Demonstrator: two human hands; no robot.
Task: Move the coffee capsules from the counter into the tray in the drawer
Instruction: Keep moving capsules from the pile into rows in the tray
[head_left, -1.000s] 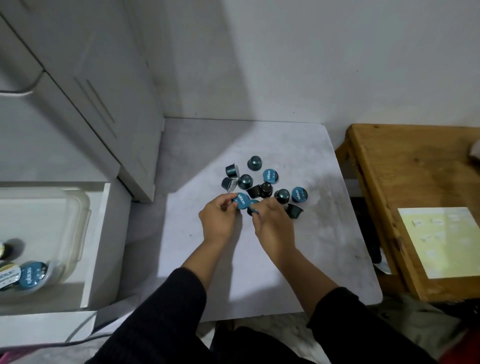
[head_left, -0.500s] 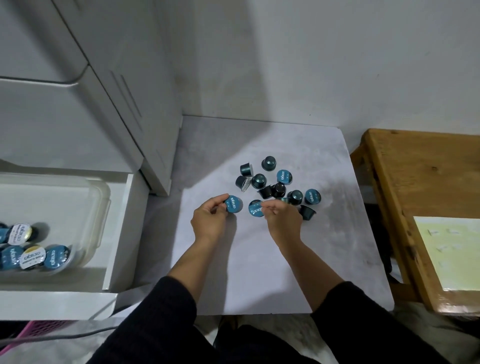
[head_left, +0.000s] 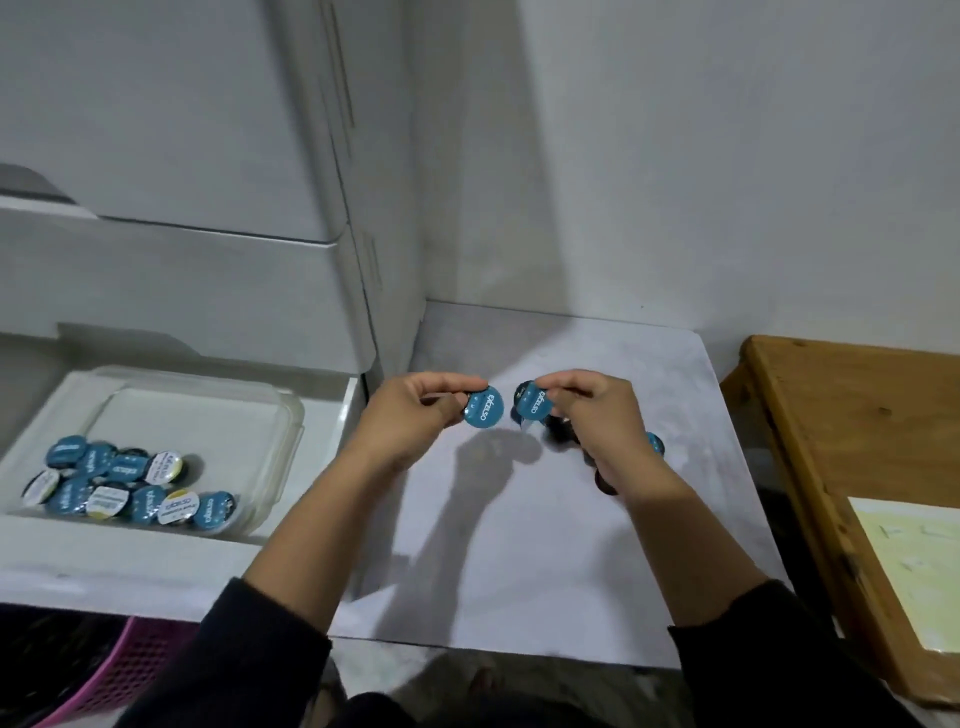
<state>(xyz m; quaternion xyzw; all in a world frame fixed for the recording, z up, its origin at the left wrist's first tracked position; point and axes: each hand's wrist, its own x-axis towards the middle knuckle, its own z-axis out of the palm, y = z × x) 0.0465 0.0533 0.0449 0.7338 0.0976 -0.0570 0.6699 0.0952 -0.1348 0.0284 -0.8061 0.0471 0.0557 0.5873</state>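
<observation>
While raised over the counter (head_left: 519, 545), a blue capsule (head_left: 483, 408) pinched in left fingers (head_left: 447, 384), another capsule (head_left: 532, 402) in right fingers (head_left: 582, 384).

I see my left hand (head_left: 415, 415) pinching a round blue foil-lidded coffee capsule (head_left: 483, 407) above the pale grey counter (head_left: 519, 545). At its 3 o'clock, just beside it, my right hand (head_left: 602, 421) pinches a second blue capsule (head_left: 531, 402). Towards 9 o'clock, a clear plastic tray (head_left: 280, 415) sits in the open white drawer (head_left: 130, 561), holding a cluster of blue and white-lidded capsules (head_left: 130, 480).
</observation>
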